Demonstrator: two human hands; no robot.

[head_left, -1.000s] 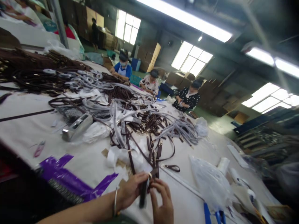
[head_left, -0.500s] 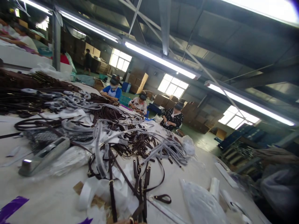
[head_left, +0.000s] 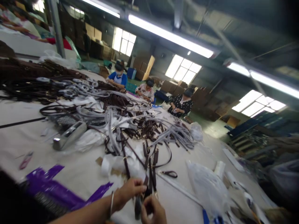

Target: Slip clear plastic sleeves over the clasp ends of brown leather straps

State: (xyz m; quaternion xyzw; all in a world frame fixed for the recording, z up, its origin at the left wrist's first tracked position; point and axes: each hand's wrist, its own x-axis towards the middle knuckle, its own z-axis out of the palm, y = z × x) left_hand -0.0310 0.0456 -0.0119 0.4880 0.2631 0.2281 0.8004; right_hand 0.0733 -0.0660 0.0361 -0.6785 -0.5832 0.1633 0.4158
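Hands [head_left: 131, 190] came into fuller view beside purple packaging [head_left: 59, 189].

The middle window [head_left: 183, 69], bright and divided into panes, sits in a dim wall [head_left: 153, 49], with a second window [head_left: 124, 42] to its left and a third window [head_left: 259, 103] to its right. Above it slants a long tube light [head_left: 171, 36], and another tube light [head_left: 275, 83] runs off to its right. Cardboard boxes [head_left: 171, 87] are piled below it, greenish floor [head_left: 205, 122] shows lower right of it, and a metal post [head_left: 56, 28] leans well to its left.
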